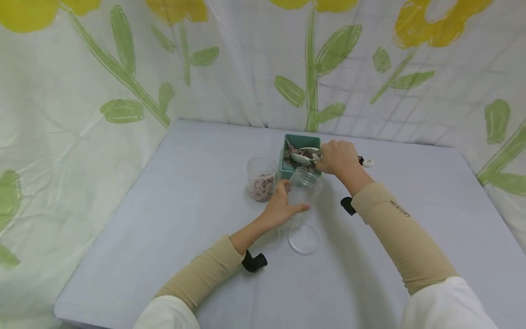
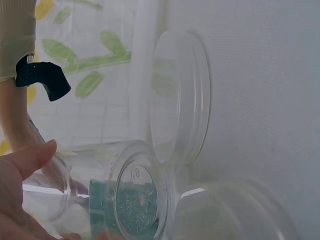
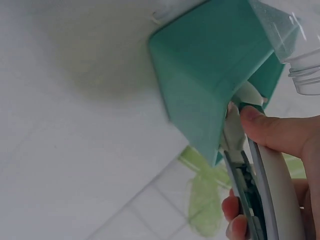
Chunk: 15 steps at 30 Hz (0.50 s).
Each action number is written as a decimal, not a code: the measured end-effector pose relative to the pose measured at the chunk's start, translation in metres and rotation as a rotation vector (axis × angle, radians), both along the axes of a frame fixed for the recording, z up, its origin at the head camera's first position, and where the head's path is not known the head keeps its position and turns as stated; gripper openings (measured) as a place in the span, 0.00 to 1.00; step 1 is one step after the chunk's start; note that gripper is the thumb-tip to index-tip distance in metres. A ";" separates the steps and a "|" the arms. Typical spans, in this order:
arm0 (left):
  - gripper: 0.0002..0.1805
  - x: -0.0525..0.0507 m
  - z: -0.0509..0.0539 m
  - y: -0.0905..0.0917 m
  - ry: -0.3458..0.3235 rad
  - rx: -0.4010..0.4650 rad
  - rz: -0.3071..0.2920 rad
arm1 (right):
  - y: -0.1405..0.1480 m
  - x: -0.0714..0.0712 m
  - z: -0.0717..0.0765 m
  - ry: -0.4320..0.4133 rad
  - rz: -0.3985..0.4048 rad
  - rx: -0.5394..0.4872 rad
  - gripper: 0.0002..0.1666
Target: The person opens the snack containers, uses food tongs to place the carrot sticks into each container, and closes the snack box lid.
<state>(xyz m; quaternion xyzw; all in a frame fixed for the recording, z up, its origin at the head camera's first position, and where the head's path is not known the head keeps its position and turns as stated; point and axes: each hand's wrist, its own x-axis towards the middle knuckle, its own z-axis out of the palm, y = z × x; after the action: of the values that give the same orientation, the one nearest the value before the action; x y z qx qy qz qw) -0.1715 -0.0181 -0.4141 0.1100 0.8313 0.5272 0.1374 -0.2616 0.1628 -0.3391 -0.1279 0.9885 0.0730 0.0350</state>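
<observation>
My left hand [image 1: 279, 209] holds a clear plastic jar [image 1: 304, 189], tilted with its mouth toward the green box [image 1: 286, 174]; I see nothing inside it. In the left wrist view the thumb lies along the jar [image 2: 107, 155]. My right hand [image 1: 339, 157] grips tongs [image 1: 302, 159] with white tips, which dip into the box among greyish-pink strips [image 1: 289, 148]. The right wrist view shows the tongs' handles [image 3: 280, 200] between thumb and fingers; the box wall [image 3: 200, 75] hides most of the tips. Whether the tips pinch any strips, I cannot tell.
Left of the box stands another clear jar [image 1: 262, 185], partly filled with similar strips. Two clear round lids lie nearer me: one lid [image 1: 303, 250] below the held jar, another lid [image 1: 269, 240] beside my left wrist. A flowered curtain [image 1: 246, 68] hangs behind the table [image 1: 185, 183].
</observation>
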 end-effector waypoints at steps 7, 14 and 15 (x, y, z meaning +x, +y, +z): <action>0.42 -0.001 0.001 0.000 -0.010 0.021 0.004 | 0.005 0.000 0.001 0.009 0.022 0.004 0.19; 0.43 0.000 0.003 0.000 -0.016 0.025 0.026 | 0.011 0.002 0.006 -0.005 0.005 -0.031 0.24; 0.43 0.000 0.003 0.001 -0.018 0.026 0.033 | 0.012 0.002 0.007 -0.004 0.003 -0.037 0.25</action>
<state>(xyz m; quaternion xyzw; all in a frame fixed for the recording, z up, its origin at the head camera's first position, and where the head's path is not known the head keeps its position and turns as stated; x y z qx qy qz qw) -0.1714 -0.0175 -0.4113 0.0933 0.8248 0.5412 0.1349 -0.2597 0.1743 -0.3316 -0.1301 0.9894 0.0545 0.0344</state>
